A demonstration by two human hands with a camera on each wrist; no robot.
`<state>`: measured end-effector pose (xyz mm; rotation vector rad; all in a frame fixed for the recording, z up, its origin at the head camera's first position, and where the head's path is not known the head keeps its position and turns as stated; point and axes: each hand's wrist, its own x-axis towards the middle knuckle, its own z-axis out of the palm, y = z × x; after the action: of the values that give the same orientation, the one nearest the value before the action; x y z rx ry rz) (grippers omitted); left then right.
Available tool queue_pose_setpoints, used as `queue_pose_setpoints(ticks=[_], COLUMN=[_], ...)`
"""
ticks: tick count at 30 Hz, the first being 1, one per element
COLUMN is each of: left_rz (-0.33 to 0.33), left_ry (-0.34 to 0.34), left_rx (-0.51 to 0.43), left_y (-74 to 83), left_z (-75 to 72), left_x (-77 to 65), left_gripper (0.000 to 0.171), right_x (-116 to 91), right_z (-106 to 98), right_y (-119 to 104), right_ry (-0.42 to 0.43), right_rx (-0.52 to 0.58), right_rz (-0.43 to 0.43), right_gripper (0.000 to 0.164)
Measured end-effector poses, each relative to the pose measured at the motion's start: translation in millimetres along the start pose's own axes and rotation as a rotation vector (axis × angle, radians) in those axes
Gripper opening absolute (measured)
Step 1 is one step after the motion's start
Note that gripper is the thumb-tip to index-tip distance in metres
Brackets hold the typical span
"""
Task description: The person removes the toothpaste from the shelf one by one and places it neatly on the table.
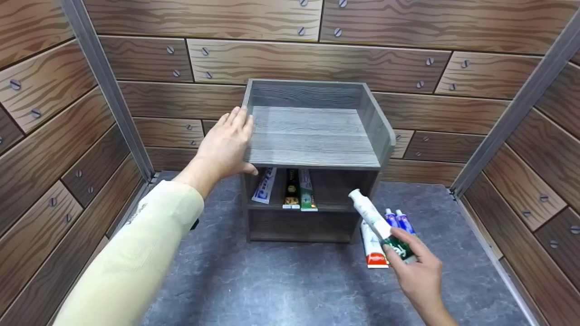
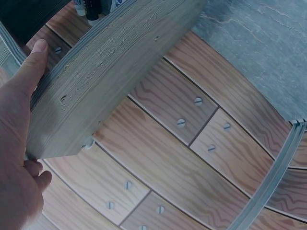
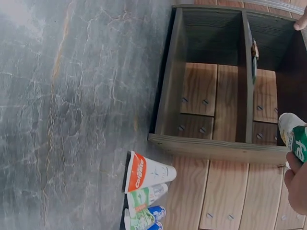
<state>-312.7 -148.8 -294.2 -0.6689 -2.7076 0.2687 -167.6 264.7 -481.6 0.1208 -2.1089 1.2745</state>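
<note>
My right hand [image 1: 419, 271] grips a white toothpaste tube [image 1: 372, 216] by its green end, its white cap pointing up and left toward the cabinet's middle opening. Straight fingers of my left hand [image 1: 226, 145] rest on the left side of the grey wooden cabinet [image 1: 312, 166], with the thumb at the front edge below the top board. On the middle shelf lie a white-and-purple tube [image 1: 264, 185], a black-and-gold tube [image 1: 292, 188] and a green-and-white tube [image 1: 308, 190], in the left half.
Right of the cabinet, a white-and-red Colgate tube [image 3: 148, 172], green-and-white tubes [image 3: 144, 197] and blue-capped tubes [image 1: 404, 221] lie side by side on the grey floor [image 1: 272, 280]. Wood-patterned walls [image 1: 317, 59] stand behind and on both sides. The cabinet's top tray has raised sides.
</note>
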Motion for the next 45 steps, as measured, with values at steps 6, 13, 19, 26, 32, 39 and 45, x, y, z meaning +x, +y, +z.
queue_pose_setpoints(ticks=[6, 13, 19, 26, 32, 39, 45], left_rz=[-0.001, -0.003, -0.002, -0.001, 0.004, 0.005, 0.004], left_ry=[-0.004, 0.000, -0.002, 0.015, 0.022, 0.014, 0.003], left_rx=[-0.003, -0.007, -0.008, -0.010, -0.014, -0.010, -0.012], left_y=[0.7, 0.6, 0.6, 0.0, 0.7, 0.8, -0.4], left_z=[0.4, -1.3, -2.2, -0.8, -0.3, 0.3, -0.5], left_x=[1.0, 2.0, 2.6, 1.8, 0.7, 0.3, -0.5], left_gripper=[0.134, 0.134, 0.135, 0.134, 0.134, 0.135, 0.135], right_x=[0, 4, 13, 27, 40, 51, 52], right_z=[-17, -38, -55, -70, -80, -88, -88], right_y=[-9, -13, -1, 26, 57, 99, 133], right_ry=[0.018, 0.088, 0.174, 0.254, 0.289, 0.244, 0.155], right_rx=[0.026, 0.024, -0.049, -0.092, -0.177, -0.235, -0.323], right_rz=[-0.051, -0.087, -0.055, 0.045, 0.146, 0.279, 0.366], right_gripper=[0.049, 0.051, 0.051, 0.045, 0.040, 0.039, 0.041])
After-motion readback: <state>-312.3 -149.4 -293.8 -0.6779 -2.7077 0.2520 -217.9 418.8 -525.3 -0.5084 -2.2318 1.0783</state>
